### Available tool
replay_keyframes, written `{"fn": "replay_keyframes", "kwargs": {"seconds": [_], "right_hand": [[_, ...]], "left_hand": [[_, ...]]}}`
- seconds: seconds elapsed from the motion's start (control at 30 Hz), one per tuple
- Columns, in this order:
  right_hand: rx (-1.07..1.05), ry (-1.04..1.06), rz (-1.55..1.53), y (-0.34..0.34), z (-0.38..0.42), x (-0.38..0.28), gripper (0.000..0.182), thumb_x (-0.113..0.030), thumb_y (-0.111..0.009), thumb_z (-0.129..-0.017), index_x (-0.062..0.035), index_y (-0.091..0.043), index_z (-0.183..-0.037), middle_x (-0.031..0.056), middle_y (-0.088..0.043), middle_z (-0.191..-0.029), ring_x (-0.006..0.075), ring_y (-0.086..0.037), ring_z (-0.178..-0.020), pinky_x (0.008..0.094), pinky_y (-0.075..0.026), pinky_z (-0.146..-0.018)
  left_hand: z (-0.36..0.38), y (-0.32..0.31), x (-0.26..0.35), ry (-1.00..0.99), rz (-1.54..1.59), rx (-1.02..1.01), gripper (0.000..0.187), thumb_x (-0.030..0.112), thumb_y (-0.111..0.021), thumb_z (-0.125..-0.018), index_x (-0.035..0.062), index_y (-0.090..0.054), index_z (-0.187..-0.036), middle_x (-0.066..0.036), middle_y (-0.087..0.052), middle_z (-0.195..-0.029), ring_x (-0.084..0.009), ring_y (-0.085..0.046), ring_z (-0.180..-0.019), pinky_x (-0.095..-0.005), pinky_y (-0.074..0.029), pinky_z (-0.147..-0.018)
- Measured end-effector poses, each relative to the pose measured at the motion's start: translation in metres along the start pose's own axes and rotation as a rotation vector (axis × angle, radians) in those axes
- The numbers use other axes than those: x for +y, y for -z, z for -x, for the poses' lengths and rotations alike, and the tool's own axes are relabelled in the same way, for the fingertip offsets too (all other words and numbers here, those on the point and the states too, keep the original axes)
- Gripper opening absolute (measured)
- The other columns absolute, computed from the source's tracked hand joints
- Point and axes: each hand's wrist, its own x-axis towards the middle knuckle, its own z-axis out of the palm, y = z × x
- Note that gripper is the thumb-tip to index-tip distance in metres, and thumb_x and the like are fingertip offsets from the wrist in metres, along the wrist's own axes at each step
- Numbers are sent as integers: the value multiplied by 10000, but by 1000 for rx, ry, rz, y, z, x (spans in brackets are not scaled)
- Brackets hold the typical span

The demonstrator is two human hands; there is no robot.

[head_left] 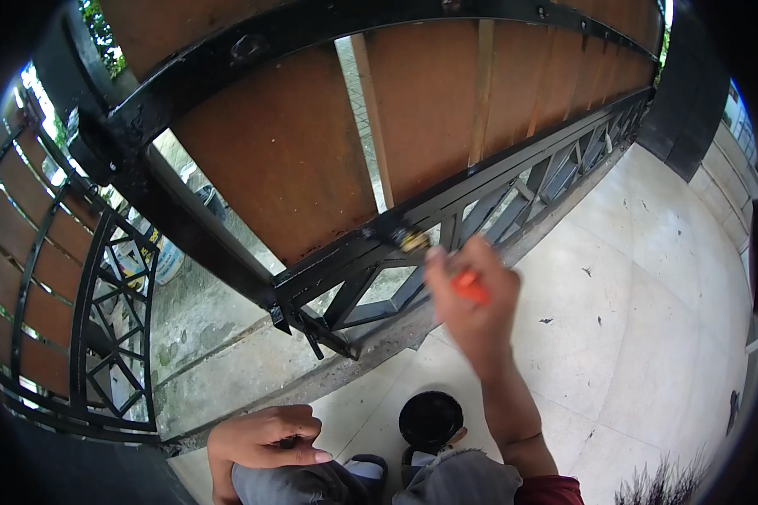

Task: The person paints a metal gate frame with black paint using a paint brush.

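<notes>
My right hand (477, 295) grips a paintbrush by its orange handle (471, 287). Its yellowish ferrule (414, 242) and dark bristles (385, 229) are blurred at the lower rail of a gate. That gate has a black metal frame (337, 34), brown panels (269, 160) and a lattice (370, 290) along the bottom. My left hand (271, 437) rests over my knee with its fingers curled in and the thumb lying forward; I see nothing held in it. Between my feet stands a round black container (430, 419) with dark insides.
A second gate leaf (50, 269) with a black lattice stands at the left. Behind the gate are white buckets (167, 252) on a concrete floor. Pale floor tiles (598, 337) with dark specks lie to the right. A dark bristly thing (665, 486) shows at the bottom right.
</notes>
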Motion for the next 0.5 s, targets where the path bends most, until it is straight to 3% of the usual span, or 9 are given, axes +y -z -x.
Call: {"fn": "replay_keyframes", "kwargs": {"seconds": [0.03, 0.1, 0.13, 0.17, 0.23, 0.33, 0.5], "right_hand": [[14, -1, 4, -4, 2, -2, 334, -40, -737, -879, -85, -477, -674, -5, -586, -569, 66, -571, -456, 237, -411, -415], [-137, 377, 52, 1, 7, -4, 327, -31, -732, -883, -90, -463, -707, -21, -582, -576, 64, -561, -446, 233, -413, -410], [-60, 323, 34, 4, 3, 9, 321, -49, -726, -890, -78, -459, -715, -10, -518, -541, 51, -482, -437, 261, -368, -394], [-44, 326, 52, 12, -5, 16, 321, -49, -726, -890, -78, -459, -715, -10, -518, -541, 51, -482, -437, 261, -368, -394], [-7, -162, -224, 35, -23, 29, 319, -64, -713, -911, -79, -447, -737, 2, -542, -558, 77, -520, -425, 245, -374, -376], [77, -162, -414, 57, -43, 61, 308, -71, -689, -936, -75, -436, -760, 25, -550, -550, 103, -540, -400, 232, -373, -350], [224, -146, -412, 89, -62, 77, 291, -48, -672, -945, -70, -430, -786, 49, -561, -552, 98, -533, -395, 233, -366, -339]], "left_hand": [[0, 3, 0, 5, -21, -26, 423, 294, -660, -985, 11, -496, -716, -88, -405, -672, -256, -440, -688, -377, -368, -647], [0, 2, -1, 15, 12, -23, 408, 282, -666, -980, 11, -507, -720, -91, -419, -683, -254, -448, -691, -373, -370, -651], [1, 2, -1, 32, 47, 3, 393, 270, -673, -976, 10, -517, -725, -93, -432, -694, -252, -456, -694, -369, -372, -655], [2, 3, -2, 16, 39, -14, 393, 270, -673, -976, 10, -517, -725, -93, -432, -694, -252, -456, -694, -369, -372, -655], [7, 4, -5, 61, 30, -30, 380, 247, -684, -966, 13, -514, -719, -95, -453, -713, -249, -468, -701, -366, -373, -657], [7, 7, -7, 43, 29, -59, 338, 217, -662, -979, 0, -537, -753, -106, -499, -752, -261, -499, -737, -369, -390, -696], [-1, 9, -6, 71, 94, -43, 283, 183, -642, -991, -39, -576, -829, -126, -535, -785, -266, -529, -779, -373, -403, -733]]}}
